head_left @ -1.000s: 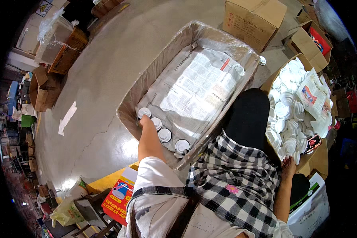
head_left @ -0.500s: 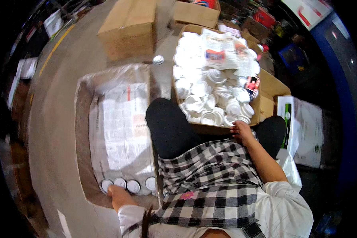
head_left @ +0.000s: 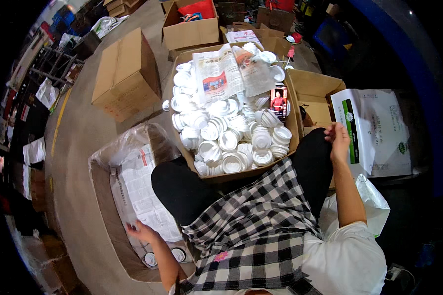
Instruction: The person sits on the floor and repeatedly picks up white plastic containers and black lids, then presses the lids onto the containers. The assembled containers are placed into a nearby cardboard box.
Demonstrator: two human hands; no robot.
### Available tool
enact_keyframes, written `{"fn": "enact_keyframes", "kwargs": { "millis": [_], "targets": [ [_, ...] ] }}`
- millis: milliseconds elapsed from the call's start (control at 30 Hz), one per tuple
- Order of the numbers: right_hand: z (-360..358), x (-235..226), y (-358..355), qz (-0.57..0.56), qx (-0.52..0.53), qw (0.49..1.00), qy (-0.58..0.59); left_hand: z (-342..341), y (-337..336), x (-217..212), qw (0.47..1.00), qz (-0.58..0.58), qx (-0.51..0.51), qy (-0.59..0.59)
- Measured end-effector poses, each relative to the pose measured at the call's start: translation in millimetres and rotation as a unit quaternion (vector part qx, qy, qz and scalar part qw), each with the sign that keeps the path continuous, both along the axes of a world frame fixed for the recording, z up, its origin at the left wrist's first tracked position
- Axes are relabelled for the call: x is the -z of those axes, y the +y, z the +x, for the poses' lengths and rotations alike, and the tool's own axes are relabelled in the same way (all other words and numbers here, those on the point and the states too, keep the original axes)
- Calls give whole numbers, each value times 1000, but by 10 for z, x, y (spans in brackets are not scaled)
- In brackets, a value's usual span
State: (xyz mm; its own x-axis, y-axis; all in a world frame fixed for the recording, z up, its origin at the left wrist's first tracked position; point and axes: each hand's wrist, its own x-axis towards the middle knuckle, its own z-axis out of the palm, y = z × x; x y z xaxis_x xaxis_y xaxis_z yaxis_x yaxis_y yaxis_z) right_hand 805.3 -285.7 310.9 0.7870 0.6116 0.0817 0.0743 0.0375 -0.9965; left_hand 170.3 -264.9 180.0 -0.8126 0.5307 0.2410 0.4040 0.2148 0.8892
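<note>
My left hand (head_left: 142, 232) is over the carton on the left (head_left: 99, 196), fingers loosely spread by its newspaper lining (head_left: 145, 191), with nothing visible in them. Below the wrist, white round plastic lids (head_left: 150, 259) stand in the bottom of this carton; my forearm partly covers the row. My right hand (head_left: 337, 140) is raised above my right knee, its fingers loosely bent and apart, and I see nothing held. Ahead of my lap, a large carton (head_left: 294, 105) is heaped with white plastic lids (head_left: 229, 140). A sheet of newspaper (head_left: 216, 73) and a phone (head_left: 278, 102) lie on the heap.
A closed cardboard box (head_left: 125, 73) stands on the floor at the far left, and an open box (head_left: 189, 34) with something red inside is behind the heap. On the right are another open carton (head_left: 317, 88) and a white box with a green stripe (head_left: 376, 130).
My view has shifted rightward. My left hand has drawn back from the lids in the left carton. My right hand has moved from the heaped carton's near edge to above my right knee.
</note>
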Motion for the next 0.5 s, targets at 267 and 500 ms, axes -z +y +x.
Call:
{"fn": "enact_keyframes", "kwargs": {
  "millis": [267,500],
  "targets": [
    [1570,966,-389,-11,241,961,133,1462,842,-1099,897,-2,440,52],
    [2140,2506,-1040,-48,353,917,178,1817,1002,-1239,736,-132,563,351]
  ]
}}
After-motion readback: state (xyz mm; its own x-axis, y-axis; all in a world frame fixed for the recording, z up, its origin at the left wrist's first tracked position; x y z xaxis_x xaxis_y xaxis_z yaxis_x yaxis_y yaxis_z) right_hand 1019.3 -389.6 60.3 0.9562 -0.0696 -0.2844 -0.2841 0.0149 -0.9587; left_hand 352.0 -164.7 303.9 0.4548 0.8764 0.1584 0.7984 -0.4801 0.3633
